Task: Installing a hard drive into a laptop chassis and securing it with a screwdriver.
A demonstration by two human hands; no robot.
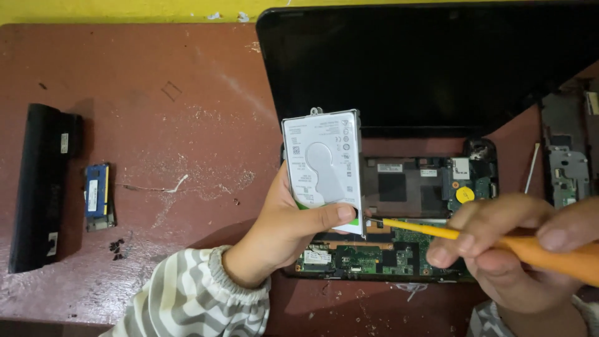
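1. Hard drive [323, 163]: silver, flat, tilted upright above the opened laptop [399, 224], label side facing the camera.
2. Left hand [284, 228]: closed on the drive's lower edge, thumb across the front.
3. Right hand [499, 249]: wrapped around an orange screwdriver [486, 240]; its tip meets the drive's lower right corner.
4. Laptop: circuit board exposed, dark screen [424, 62] laid back on the reddish worktop [156, 112].
5. Far left: black battery [40, 187] beside a blue memory module [97, 195].
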